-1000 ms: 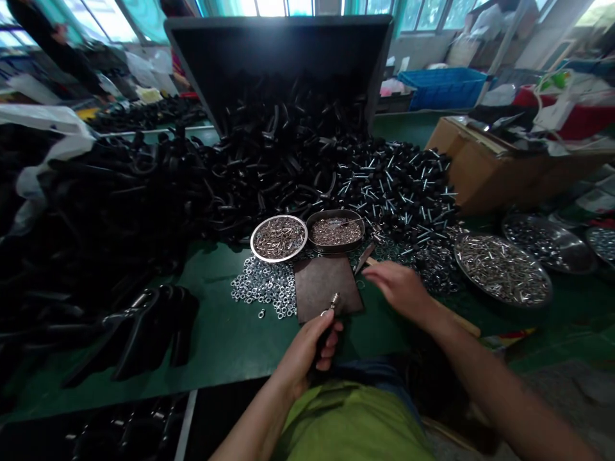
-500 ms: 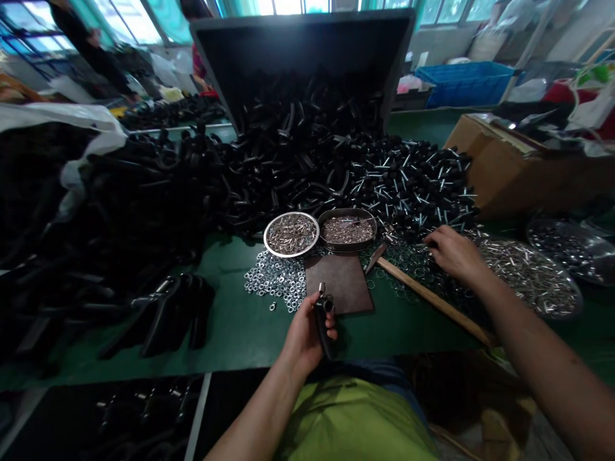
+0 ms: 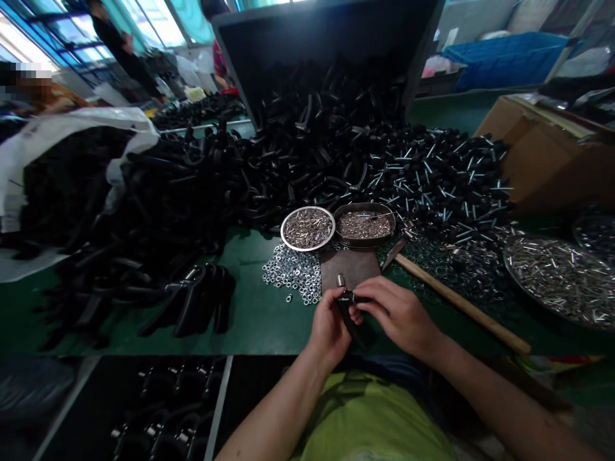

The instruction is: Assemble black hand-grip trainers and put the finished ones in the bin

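My left hand [image 3: 329, 333] is wrapped round a black handle-shaped part [image 3: 346, 308], which tilts with a shiny metal fitting [image 3: 341, 280] at its upper end. Against the side of that part, my right hand [image 3: 401, 314] has thumb and fingers pinched together; what they hold, if anything, is too small and hidden to make out. Both hands are over the near table edge, just in front of a flat brown plate [image 3: 348, 266]. Loose metal nuts [image 3: 293, 272] lie left of the plate. A hammer [image 3: 461, 301] with a wooden handle rests on the right.
Behind the plate stand a round dish [image 3: 307, 249] of metal pins and an oval tin [image 3: 366, 242] of small pieces. Black parts [image 3: 288, 153] are heaped further back, bolts with black heads [image 3: 437, 179] beside them. At right are a pin-filled bowl [image 3: 512, 272] and a cardboard box [image 3: 533, 147].
My right hand has come from the small parts on the right to the black handle-shaped part in my left hand. The view has shifted slightly.
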Demonstrator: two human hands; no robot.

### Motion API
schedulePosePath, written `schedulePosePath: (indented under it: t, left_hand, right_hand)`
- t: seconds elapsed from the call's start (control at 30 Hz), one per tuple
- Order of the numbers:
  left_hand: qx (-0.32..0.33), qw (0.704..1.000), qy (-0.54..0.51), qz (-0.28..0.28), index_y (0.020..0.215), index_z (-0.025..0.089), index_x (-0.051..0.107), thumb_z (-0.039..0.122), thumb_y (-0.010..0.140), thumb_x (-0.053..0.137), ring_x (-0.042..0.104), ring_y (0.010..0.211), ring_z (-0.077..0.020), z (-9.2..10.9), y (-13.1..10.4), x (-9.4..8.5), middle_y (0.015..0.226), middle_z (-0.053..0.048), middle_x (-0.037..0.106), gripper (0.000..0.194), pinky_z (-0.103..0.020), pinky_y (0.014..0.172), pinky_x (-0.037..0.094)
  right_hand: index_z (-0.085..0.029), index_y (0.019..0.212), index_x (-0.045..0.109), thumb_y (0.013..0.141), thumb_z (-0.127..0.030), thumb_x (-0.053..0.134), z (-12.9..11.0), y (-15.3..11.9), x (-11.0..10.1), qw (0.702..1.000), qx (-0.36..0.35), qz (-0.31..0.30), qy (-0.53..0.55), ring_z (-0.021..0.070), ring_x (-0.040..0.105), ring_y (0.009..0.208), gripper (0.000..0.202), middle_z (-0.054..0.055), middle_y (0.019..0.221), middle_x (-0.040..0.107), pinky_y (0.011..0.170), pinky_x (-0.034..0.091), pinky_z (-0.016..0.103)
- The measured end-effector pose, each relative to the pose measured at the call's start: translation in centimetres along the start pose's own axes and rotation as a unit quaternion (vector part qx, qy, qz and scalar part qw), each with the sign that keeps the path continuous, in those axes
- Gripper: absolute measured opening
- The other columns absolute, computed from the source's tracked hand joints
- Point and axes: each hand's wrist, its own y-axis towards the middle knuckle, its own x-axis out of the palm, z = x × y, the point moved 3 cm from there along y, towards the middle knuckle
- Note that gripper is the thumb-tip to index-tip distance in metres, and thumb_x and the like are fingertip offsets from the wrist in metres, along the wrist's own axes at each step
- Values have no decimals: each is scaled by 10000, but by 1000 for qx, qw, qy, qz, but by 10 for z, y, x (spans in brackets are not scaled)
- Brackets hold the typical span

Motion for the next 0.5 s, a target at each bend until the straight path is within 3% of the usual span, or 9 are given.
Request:
schedulePosePath:
  t: [0.07, 0.13, 0.23, 0.27, 0.33, 0.4, 0.5]
  left_hand:
    - [45, 999, 6, 26, 670, 143, 522, 252, 723, 546, 408, 462, -72, -1, -2, 1, 522, 30, 480, 123, -205, 498, 347]
    - [95, 994, 35, 42, 664, 152, 507, 259, 706, 577, 416, 474, -69, 1, -5, 1, 538, 39, 482, 135, -202, 505, 345]
    - [131, 987, 90, 32, 689, 158, 513, 299, 724, 578, 426, 493, -79, 4, -8, 1, 543, 43, 473, 159, -211, 517, 348]
    - [136, 986, 94, 29, 704, 160, 515, 303, 730, 574, 424, 498, -80, 5, -8, 0, 557, 42, 475, 157, -211, 516, 345]
    - [154, 983, 91, 33, 714, 164, 506, 294, 732, 571, 417, 509, -76, 6, -7, -3, 591, 43, 478, 147, -207, 515, 339]
    - [183, 976, 109, 37, 698, 167, 490, 280, 733, 572, 413, 525, -74, 8, -7, -5, 612, 43, 471, 144, -203, 520, 337]
    - [208, 962, 175, 31, 686, 167, 495, 298, 759, 549, 418, 548, -83, 9, -8, -6, 615, 36, 457, 160, -210, 538, 344]
  right_hand:
    - [-189, 887, 618, 871, -237, 477, 0, 0, 9, 999, 30, 17, -20, 201, 633, 814, 150, 87, 852, 666, 729, 503, 332]
    - [-192, 838, 585, 888, -326, 452, 5, 1, 15, 993, 120, 12, 8, 187, 631, 667, 195, 61, 718, 655, 620, 491, 306]
    - [-206, 939, 543, 927, -416, 332, 13, 1, 22, 959, 248, -62, 119, 143, 545, 423, 298, -20, 523, 585, 441, 425, 253]
    - [-208, 1010, 531, 922, -423, 343, 13, 2, 22, 956, 250, -74, 131, 146, 558, 443, 298, -21, 547, 599, 453, 434, 255]
    - [-213, 1095, 521, 888, -401, 432, 11, 3, 19, 976, 185, -51, 102, 184, 639, 681, 294, 35, 756, 669, 613, 491, 301]
    - [-218, 1094, 541, 870, -361, 470, 9, 3, 17, 989, 132, -24, 67, 214, 630, 873, 276, 73, 920, 667, 746, 482, 339]
    - [-217, 1110, 529, 933, -355, 314, 13, -2, 20, 970, 200, -72, 115, 179, 623, 644, 311, 19, 668, 631, 599, 482, 304]
